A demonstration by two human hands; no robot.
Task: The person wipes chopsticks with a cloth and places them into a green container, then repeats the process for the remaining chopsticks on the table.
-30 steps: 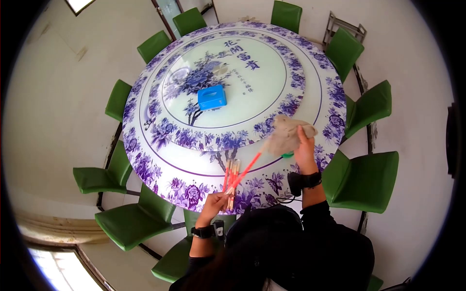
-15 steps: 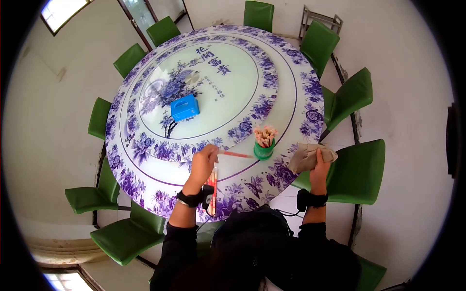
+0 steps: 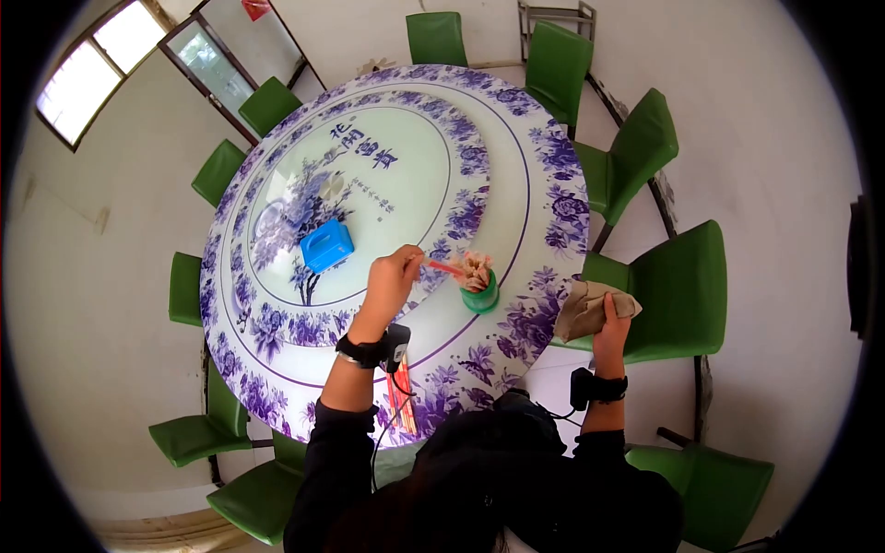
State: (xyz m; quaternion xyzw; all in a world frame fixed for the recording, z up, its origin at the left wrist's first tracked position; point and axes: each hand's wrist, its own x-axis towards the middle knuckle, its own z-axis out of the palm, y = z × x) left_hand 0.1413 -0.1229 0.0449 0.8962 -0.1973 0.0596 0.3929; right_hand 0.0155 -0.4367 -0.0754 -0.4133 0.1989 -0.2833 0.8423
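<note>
My left hand [image 3: 392, 279] is closed in a pinch on the near end of a slim red chopstick [image 3: 443, 268]. Its far end meets the cluster of pale pinkish stick ends [image 3: 476, 267] standing in a green cup [image 3: 480, 297]. This cup sits upright on the outer ring of the round table [image 3: 530, 198]. Below my left wrist, several red-and-cream chopsticks [image 3: 402, 398] lie near the table's front edge. At the right rim, my right hand [image 3: 609, 334] grips a crumpled beige cloth [image 3: 584, 311], fingers wrapped around its lower part.
A blue plastic box [image 3: 326, 246] rests on the glass turntable [image 3: 415, 166] with purple flower patterns. Green chairs [image 3: 678, 290] surround the table, one close beside my right hand. A metal rack [image 3: 558, 13] stands by the back wall.
My left hand has brought the chopstick up and over to the cup's mouth. My right hand still holds the cloth by the rim. The whole view has shifted and turned slightly.
</note>
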